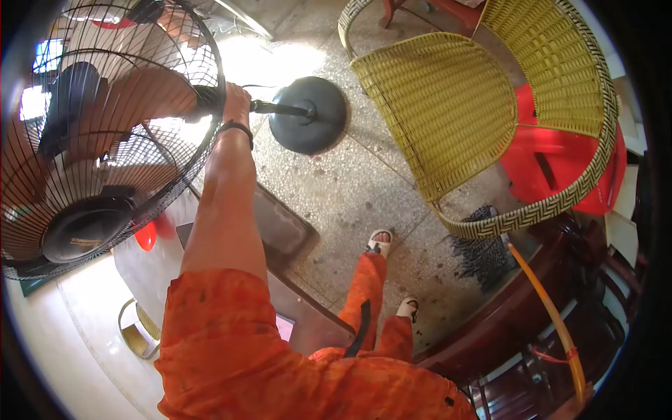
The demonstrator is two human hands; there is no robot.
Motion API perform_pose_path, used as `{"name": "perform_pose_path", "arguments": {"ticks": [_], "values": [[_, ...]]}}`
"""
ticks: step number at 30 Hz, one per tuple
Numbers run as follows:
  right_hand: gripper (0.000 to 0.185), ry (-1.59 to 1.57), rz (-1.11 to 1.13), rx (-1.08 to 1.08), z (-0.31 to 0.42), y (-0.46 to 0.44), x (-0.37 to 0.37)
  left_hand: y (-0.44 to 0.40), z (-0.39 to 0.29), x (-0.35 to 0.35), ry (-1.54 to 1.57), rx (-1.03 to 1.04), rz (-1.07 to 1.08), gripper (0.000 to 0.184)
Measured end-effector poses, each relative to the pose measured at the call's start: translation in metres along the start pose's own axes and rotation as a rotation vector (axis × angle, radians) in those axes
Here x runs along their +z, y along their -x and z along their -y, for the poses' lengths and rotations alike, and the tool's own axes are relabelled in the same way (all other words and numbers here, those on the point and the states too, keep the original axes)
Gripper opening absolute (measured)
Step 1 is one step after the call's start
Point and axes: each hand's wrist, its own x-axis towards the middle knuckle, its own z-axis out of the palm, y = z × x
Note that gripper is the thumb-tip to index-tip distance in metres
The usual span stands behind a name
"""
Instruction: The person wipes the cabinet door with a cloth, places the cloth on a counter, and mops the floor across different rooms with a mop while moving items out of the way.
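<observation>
Clearly, the left hand point(236, 103) has hold of a pedestal fan point(201, 98), its fingers curled around the black pole point(280, 108). The fan takes up the far left of the scene. Its long axis runs from the base point(308, 129), at the right end, leftward along the pole to the big caged head. The round hub point(87, 229) of that head faces the near left.

The guard point(164, 150) is a bulging bowl of thin dark wires; the base is a smooth, flat black disc over a pale speckled floor point(336, 185). I can't tell whether the base rests fully on it. The grip sits between the two ends, with the guard just left of the knuckles and the base to the right, apart from the fingers. A dark band point(236, 130) circles the wrist, and the bare forearm leads back to an orange sleeve point(220, 308).

What looks like the right hand point(577, 408) is a sliver at the near right edge, by a slim yellow handle point(553, 315); I can't tell whether it is closed on it. Grey mop strands point(479, 252) lie farther off, beside a woven yellow-green wicker armchair point(448, 105) with a braided rim and a red plastic stool point(560, 161).
</observation>
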Motion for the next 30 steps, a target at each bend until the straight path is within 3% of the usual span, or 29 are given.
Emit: {"name": "perform_pose_path", "arguments": {"ticks": [2, 4, 9, 10, 12, 13, 15, 19, 23, 25, 26, 28, 29, 30], "values": [[0.002, -0.003, -0.002, -0.007, -0.001, 0.0, -0.001, 0.004, 0.029, -0.008, -0.055, -0.018, 0.006, 0.049], [0.002, 0.001, -0.007, -0.013, -0.002, 0.0, -0.003, 0.032, 0.121, -0.031, 0.549, 0.288, 0.048, 0.04], [0.003, -0.076, -0.085, -0.038, -0.005, -0.001, 0.011, 0.022, 0.129, -0.034, 0.512, 0.338, 0.125, 0.031], [0.003, -0.07, -0.088, -0.041, -0.008, -0.004, -0.019, 0.032, 0.147, -0.041, 0.572, 0.358, 0.123, 0.03], [0.026, 1.137, 0.447, -0.33, -0.027, -0.02, -0.121, 0.029, 0.153, -0.048, 0.729, 0.36, 0.165, 0.031], [0.026, 1.144, 0.439, -0.331, -0.036, -0.029, -0.147, 0.026, 0.154, -0.052, 0.734, 0.358, 0.155, 0.031], [0.032, 0.807, 0.37, -0.217, -0.049, -0.043, -0.173, 0.027, 0.16, -0.053, 0.756, 0.352, 0.204, 0.032], [0.032, 0.738, 0.378, -0.206, -0.044, -0.041, -0.154, 0.042, 0.212, -0.074, 0.842, 0.539, 0.26, 0.029], [0.032, 0.757, 0.396, -0.179, -0.049, -0.048, -0.164, 0.037, 0.207, -0.085, 0.917, 0.473, 0.317, 0.028], [0.033, 0.325, 0.384, -0.122, -0.066, -0.061, -0.203, 0.05, 0.22, -0.094, 0.858, 0.56, 0.289, 0.03], [0.033, 0.328, 0.375, -0.124, -0.063, -0.058, -0.196, 0.024, 0.178, -0.09, 0.66, 0.625, 0.383, 0.032], [0.026, 0.745, 0.296, -0.167, -0.048, -0.045, -0.134, 0.028, 0.185, -0.098, 0.69, 0.625, 0.411, 0.033], [0.023, 0.799, 0.237, -0.187, -0.045, -0.042, -0.118, 0.033, 0.189, -0.101, 0.722, 0.628, 0.447, 0.034], [0.021, 0.731, 0.148, -0.177, -0.046, -0.038, -0.103, 0.063, 0.237, -0.119, 0.767, 0.659, 0.428, 0.035]]}}
